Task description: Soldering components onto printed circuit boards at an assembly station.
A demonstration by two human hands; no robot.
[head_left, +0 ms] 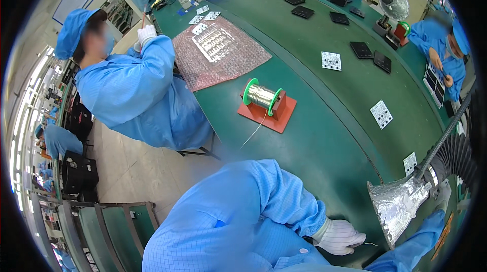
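Pinched wire (370, 244) in left fingers (357, 238); by overreaching, risked bending it against hood (398, 211) just beyond; couldn't tell grip of right fingers (444, 191).

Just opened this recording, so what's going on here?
A person in blue workwear is at a green bench. Their gloved left hand holds a thin wire; the gloved right hand is up by the neck of a foil-covered funnel, its grip unclear. Further along the bench, a spool of wire stands on a red stand, one strand trailing off. To the left, a co-worker is beside bubble wrap with white parts on it.
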